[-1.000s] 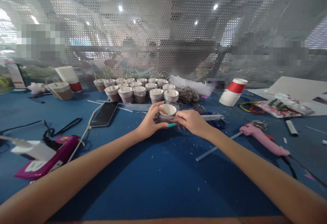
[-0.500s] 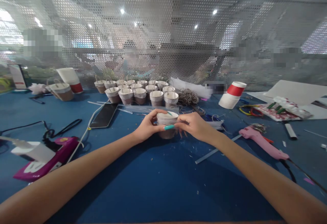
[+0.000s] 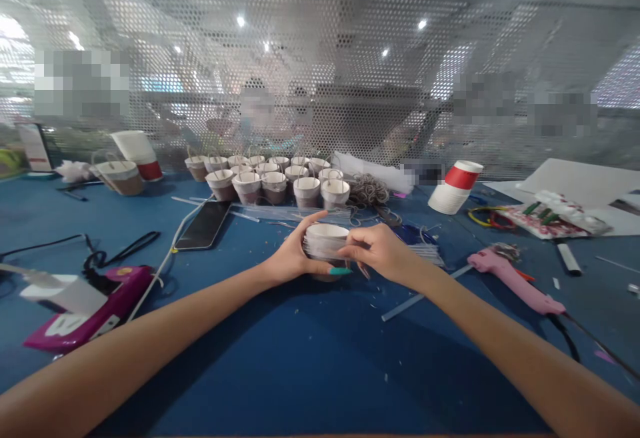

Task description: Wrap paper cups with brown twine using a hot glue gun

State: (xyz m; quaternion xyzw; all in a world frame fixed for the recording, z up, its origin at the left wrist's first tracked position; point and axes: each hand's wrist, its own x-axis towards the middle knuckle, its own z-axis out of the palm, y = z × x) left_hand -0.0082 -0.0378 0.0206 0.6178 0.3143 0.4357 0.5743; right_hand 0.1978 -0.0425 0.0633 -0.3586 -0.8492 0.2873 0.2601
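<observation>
A paper cup [image 3: 323, 241] with a white wrapped upper band and a brownish lower part stands upright on the blue table. My left hand [image 3: 293, 258] is wrapped round its left side, thumb across the front and index finger stretched past the rim. At the cup's right side, my right hand [image 3: 377, 251] is closed in a pinch against the band. What lies between those fingertips is too small to make out. Behind stand several similar wrapped cups [image 3: 247, 188] with thin looped handles.
A pink glue gun [image 3: 520, 281] lies at the right, near a clear glue stick [image 3: 413, 301]. Twine [image 3: 369, 190] is heaped behind the hands. Left are a phone [image 3: 204, 226] and a purple power strip [image 3: 100, 311]. Stacked paper cups [image 3: 455, 188] lean at the back right.
My left index finger has lifted from inside the rim and now points outward, and the left thumb reaches further right. My right hand has shifted slightly down, still pinching at the cup's right side.
</observation>
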